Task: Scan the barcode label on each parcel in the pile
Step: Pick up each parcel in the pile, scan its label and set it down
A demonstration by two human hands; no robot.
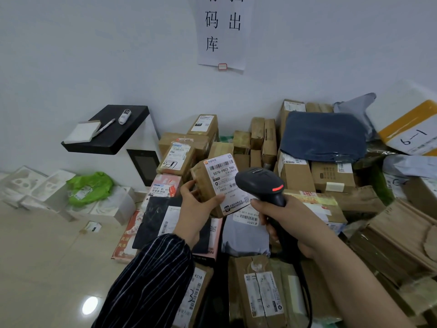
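Note:
My left hand (197,204) grips a small brown cardboard parcel (214,183) lifted above the pile, its white barcode label (223,178) facing me. My right hand (283,223) grips the handle of a black barcode scanner (260,183). The scanner's head sits just right of the label and covers its right edge; a red light glows on the scanner. Below and around lies the pile of parcels (295,176): brown boxes, a grey bag and a dark blue bag, many with white labels.
A black shelf (111,133) on the wall at left carries a pad, a pen and a small white device. White foam pieces and a green bag (89,185) lie on the floor at left. A paper sign (222,31) hangs on the wall. A yellow parcel marked 6-1 (411,131) sits far right.

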